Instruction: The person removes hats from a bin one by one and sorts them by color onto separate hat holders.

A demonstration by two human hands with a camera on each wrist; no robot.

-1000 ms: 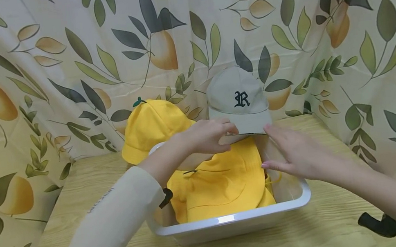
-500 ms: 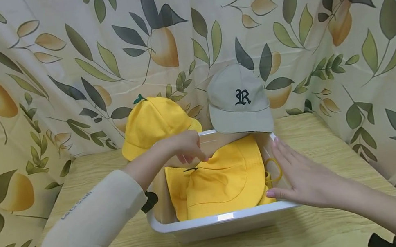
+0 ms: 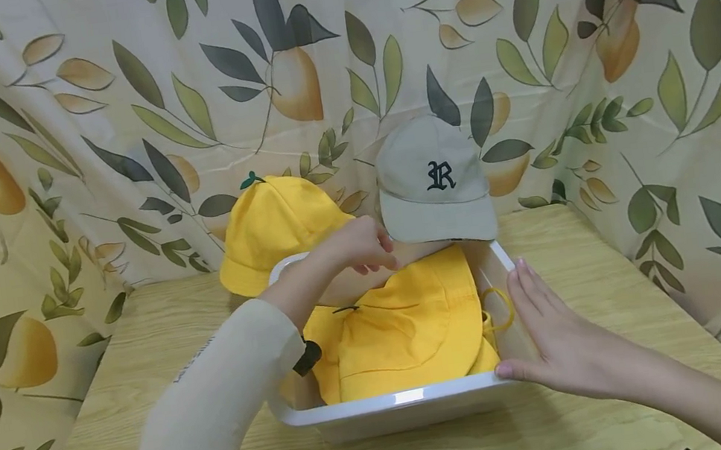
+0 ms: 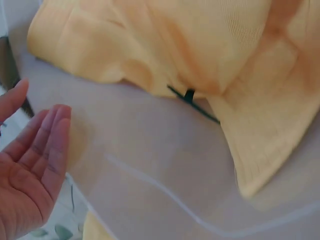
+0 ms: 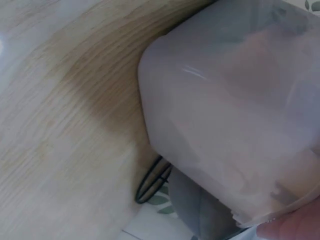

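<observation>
A white plastic bin stands on the table with folded yellow hats inside, one bearing a small dark green sprout. Over the bin's back left part is my left hand, holding nothing; in the left wrist view its fingers are loosely bent, apart from the yellow cloth. My right hand rests along the bin's right rim with straight fingers, the thumb at the front right corner. Behind the bin a grey cap with a black letter R faces forward. Another yellow hat with a green sprout sits behind left.
The wooden table extends to both sides of the bin. A leaf-patterned curtain hangs close behind and at the sides. A yellow cord loop lies inside the bin's right wall. Black wire loops show beside the grey cap.
Both hands have left the grey cap's brim. My right hand has come down toward me along the bin's right rim. The left went left and down, then back up to the right.
</observation>
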